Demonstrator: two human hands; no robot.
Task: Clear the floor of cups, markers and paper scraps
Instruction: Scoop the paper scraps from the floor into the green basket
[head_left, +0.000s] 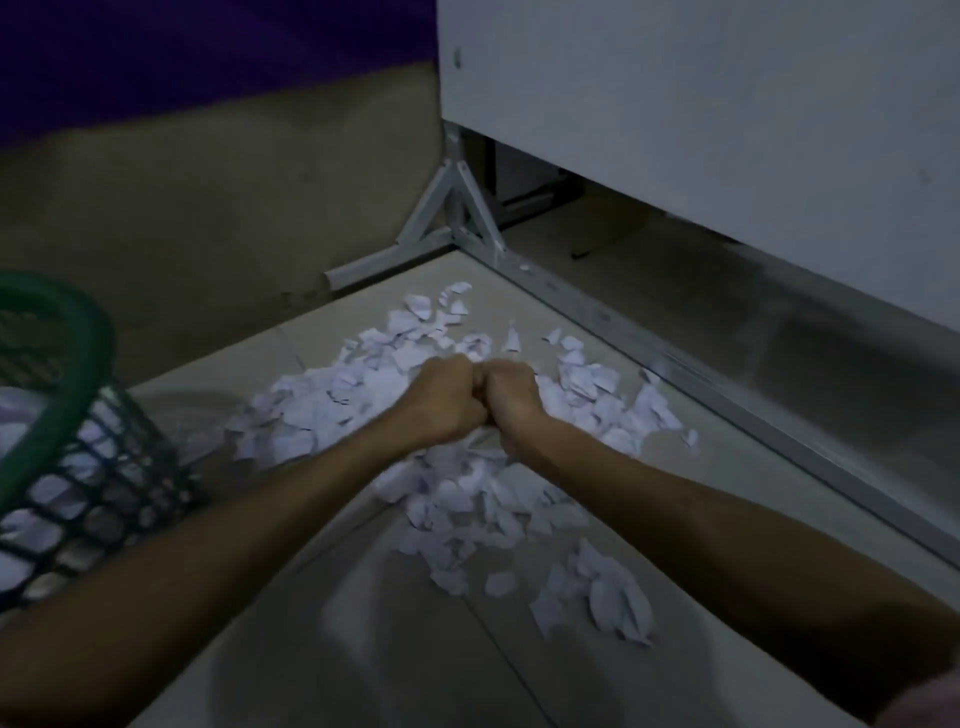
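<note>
Left hand (447, 400) and right hand (511, 397) clenched knuckle to knuckle, gathering torn white paper scraps (467, 499) on pale tiled floor (363, 623), green-rimmed mesh basket (78, 441) nearby; no legible writing.

Dim indoor room corner, likely a home or back room; exact type cannot be told.

Pale tiled floor (395, 649) with visible grout lines meets a wall (208, 197) painted tan below and purple above. A large white appliance (727, 104), chest-freezer-like, sits raised on a white metal stand (457, 218) with angled braces and a long rail along the floor. A green-rimmed plastic basket (78, 431) with lattice sides stands at left. Torn paper scraps (467, 493) lie heaped on the tiles. Light is low throughout.
</note>
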